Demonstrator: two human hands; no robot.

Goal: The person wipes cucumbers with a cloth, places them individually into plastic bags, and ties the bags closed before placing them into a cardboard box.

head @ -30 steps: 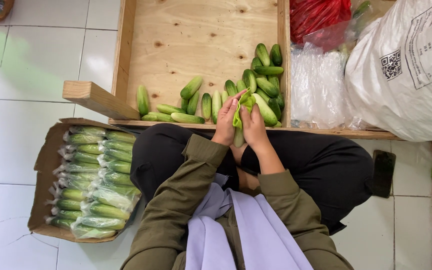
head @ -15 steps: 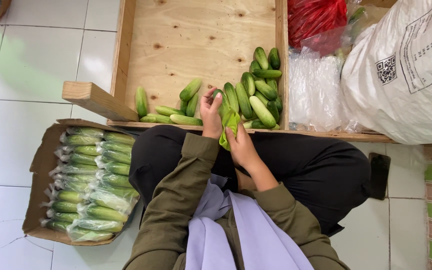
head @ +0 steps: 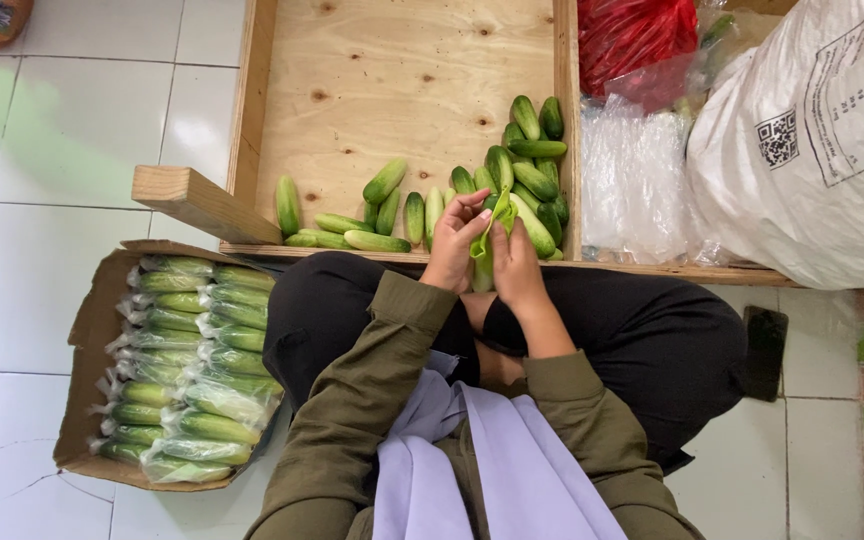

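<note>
Both sets of fingers pinched on a cucumber in a clear bag (head: 484,240), held upright between them at the near edge of the wooden tray (head: 252,120). My left hand (head: 455,243) grips the left side of the bag, fingertips curled over its top; my right hand (head: 515,262) closes on the right side, thumb against the plastic. Just beyond my fingertips, loose cucumbers (head: 530,170) heaped in the tray's near right corner; a few more (head: 352,230) lie in a row to the left of my left hand, along the tray's near wall. Further left and nearer me, a cardboard box (head: 92,330) on the tiled floor, packed with bagged cucumbers (head: 197,370). Right of my right hand, past the tray wall, clear plastic bags (head: 637,185), then a big white sack (head: 812,150).
</note>
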